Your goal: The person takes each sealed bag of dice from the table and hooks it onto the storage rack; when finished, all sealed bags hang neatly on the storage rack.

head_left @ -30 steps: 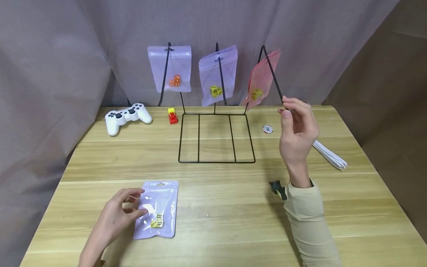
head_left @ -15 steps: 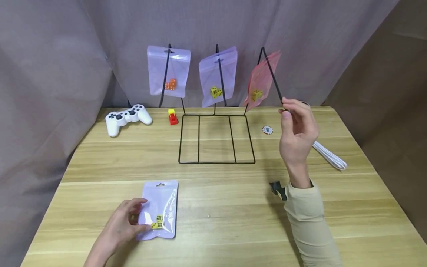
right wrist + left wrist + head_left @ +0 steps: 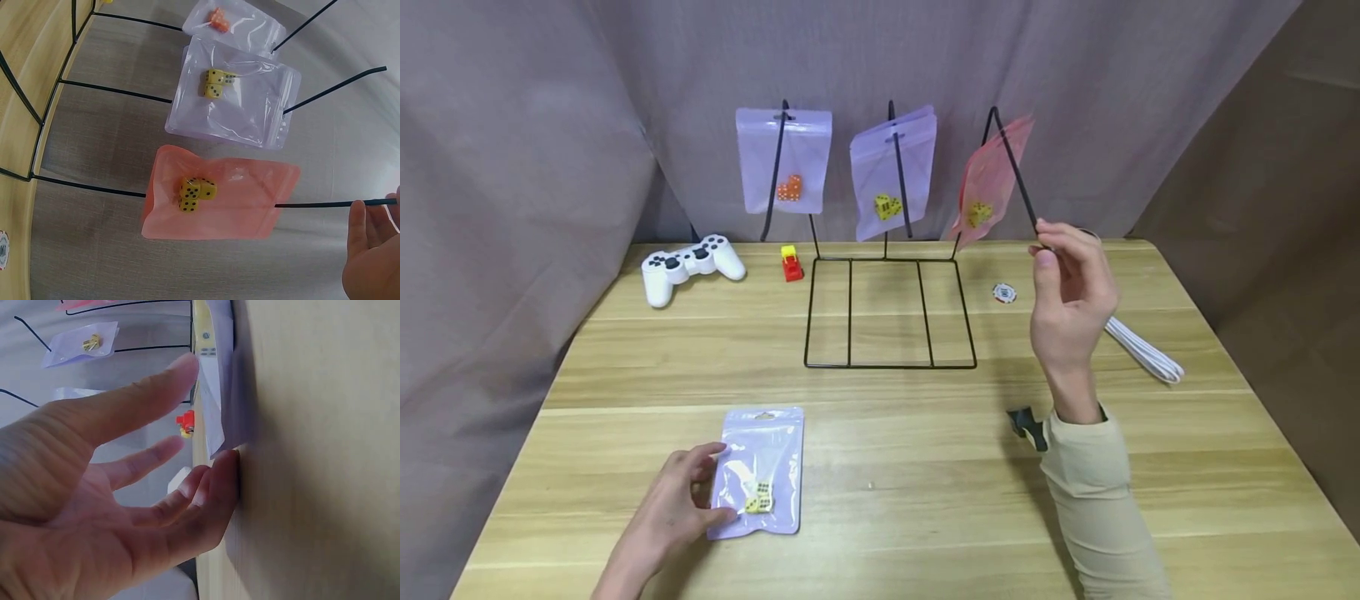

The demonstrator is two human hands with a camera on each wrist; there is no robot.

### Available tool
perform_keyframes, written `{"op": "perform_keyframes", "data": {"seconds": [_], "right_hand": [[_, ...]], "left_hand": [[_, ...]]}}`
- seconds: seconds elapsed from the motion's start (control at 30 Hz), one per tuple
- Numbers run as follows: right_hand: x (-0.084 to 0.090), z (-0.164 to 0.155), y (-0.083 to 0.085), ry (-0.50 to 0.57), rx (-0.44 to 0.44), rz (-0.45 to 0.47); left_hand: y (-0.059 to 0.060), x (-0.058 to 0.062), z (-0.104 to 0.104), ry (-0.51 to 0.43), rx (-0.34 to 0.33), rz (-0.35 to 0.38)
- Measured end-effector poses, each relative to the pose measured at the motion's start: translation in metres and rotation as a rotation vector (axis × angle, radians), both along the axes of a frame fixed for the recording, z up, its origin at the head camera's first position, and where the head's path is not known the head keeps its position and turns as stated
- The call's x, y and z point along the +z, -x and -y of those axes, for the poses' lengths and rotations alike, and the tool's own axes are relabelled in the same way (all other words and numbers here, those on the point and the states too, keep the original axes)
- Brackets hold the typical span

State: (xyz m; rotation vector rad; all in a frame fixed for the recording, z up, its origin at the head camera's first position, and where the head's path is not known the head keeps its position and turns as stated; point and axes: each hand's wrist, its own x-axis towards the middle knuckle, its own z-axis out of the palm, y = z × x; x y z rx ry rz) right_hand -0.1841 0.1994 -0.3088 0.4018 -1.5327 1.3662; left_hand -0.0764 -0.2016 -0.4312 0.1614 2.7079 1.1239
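Note:
A purple zip bag (image 3: 775, 450) with yellow dice inside lies flat on the table at the front left. My left hand (image 3: 672, 508) is at its left side, thumb over the lower left part and a fingertip by the upper left edge; thumb and fingers stand apart. The left wrist view shows fingertips low against the table beside the bag (image 3: 215, 412). My right hand (image 3: 1071, 308) pinches the front end of the right hook (image 3: 1017, 179) of a black wire rack (image 3: 891, 366). On that hook hangs a pink bag (image 3: 237, 187) with yellow dice.
Purple bags hang from the other hooks: one with orange dice (image 3: 789, 188) at left, one with yellow dice (image 3: 887, 207) in the middle. A white game controller (image 3: 692, 265), red-and-yellow toy (image 3: 791, 265), poker chip (image 3: 1004, 292) and white cable (image 3: 1146, 350) lie around the rack.
My left thumb has moved down along the bag on the table, widening the spread from the index finger. The left hanging bag has swung slightly. My right hand keeps its grip on the hook.

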Motion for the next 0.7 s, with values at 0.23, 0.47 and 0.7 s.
{"op": "perform_keyframes", "data": {"seconds": [0.23, 0.47, 0.7], "right_hand": [[-0.0016, -0.0018, 0.0014, -0.008, 0.001, 0.008], [0.0029, 0.0031, -0.0013, 0.006, 0.014, -0.006], [0.0044, 0.0039, -0.0037, -0.007, 0.01, -0.006]], "left_hand": [[0.0003, -0.0014, -0.0024, -0.029, 0.028, 0.04], [0.0022, -0.0025, -0.0033, -0.096, 0.083, 0.065], [0.0054, -0.0005, -0.0057, -0.169, 0.136, 0.083]]}}
